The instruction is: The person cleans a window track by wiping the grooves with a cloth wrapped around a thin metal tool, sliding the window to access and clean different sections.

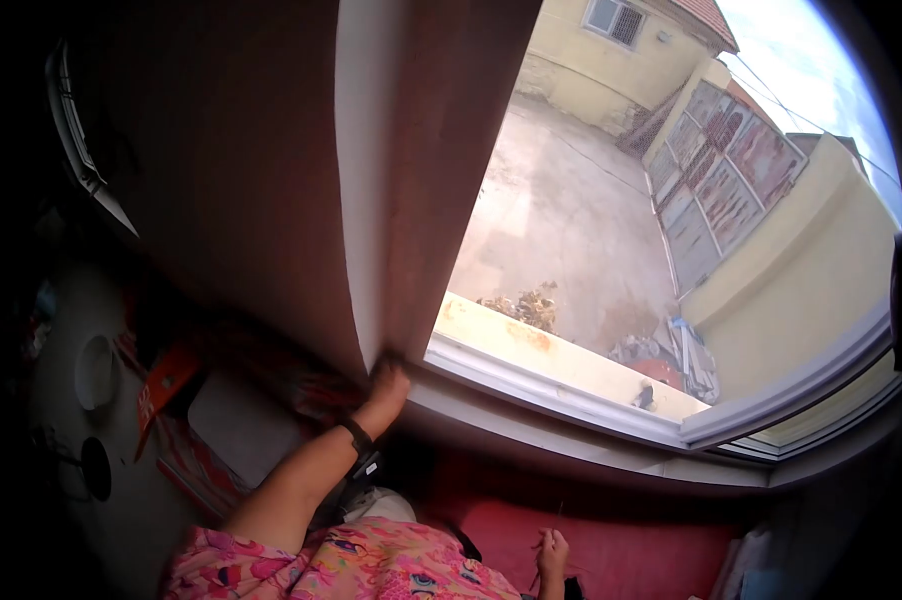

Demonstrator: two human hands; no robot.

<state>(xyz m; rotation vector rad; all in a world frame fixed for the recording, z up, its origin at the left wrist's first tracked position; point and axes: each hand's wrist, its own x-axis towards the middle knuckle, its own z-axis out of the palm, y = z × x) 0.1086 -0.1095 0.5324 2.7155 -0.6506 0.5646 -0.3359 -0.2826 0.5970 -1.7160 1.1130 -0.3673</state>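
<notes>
White windowsill [571, 438]: I had the left hand [391, 386] at its left corner, fingertips too shadowed to read. The right hand [553, 550] was near the red surface [641, 552], fingers curled, grip unclear. What was done or left, I couldn't judge.

A round white container [95, 372] sits on the grey floor [74, 308].
</notes>
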